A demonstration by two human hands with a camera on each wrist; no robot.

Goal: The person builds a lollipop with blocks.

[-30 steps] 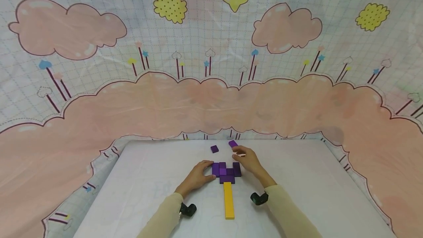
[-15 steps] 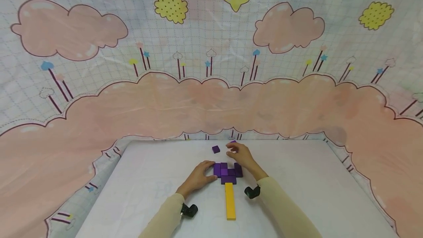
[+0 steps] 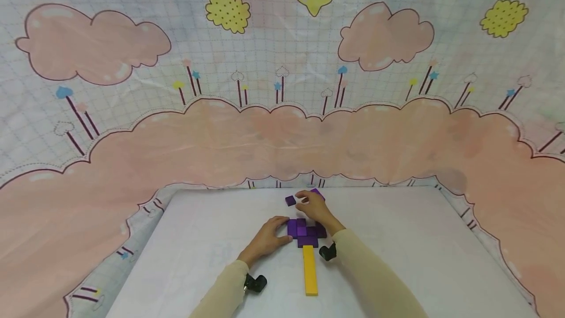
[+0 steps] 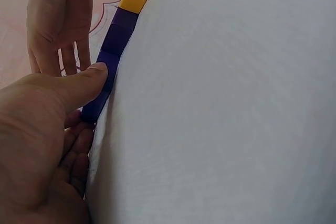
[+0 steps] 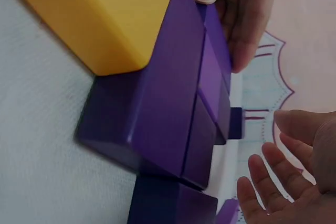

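Purple blocks (image 3: pixel 302 227) lie side by side in a cluster at the centre of the table, edges touching. My left hand (image 3: pixel 266 240) holds the outermost left block, thumb at its near corner and fingers at its far end; the left wrist view shows the thumb (image 4: pixel 86 85) against the purple side. Over the far side of the cluster, my right hand (image 3: pixel 316 209) hovers with spread, slightly bent fingers and nothing between them. Just left of its fingertips lies a small purple block (image 3: pixel 290 200). Another purple block (image 3: pixel 316 192) lies behind that hand, partly hidden.
A yellow strip (image 3: pixel 310 271) of blocks, with a seam in the wrist views, runs from the cluster toward me. The white table (image 3: pixel 212 215) ends at the back against a patterned cloth (image 3: pixel 282 141). Each wrist carries a small black camera (image 3: pixel 256 283).
My right hand has moved left, from beside the rear-right purple block toward the small purple block. The left hand stays at the cluster. The view has shifted slightly.
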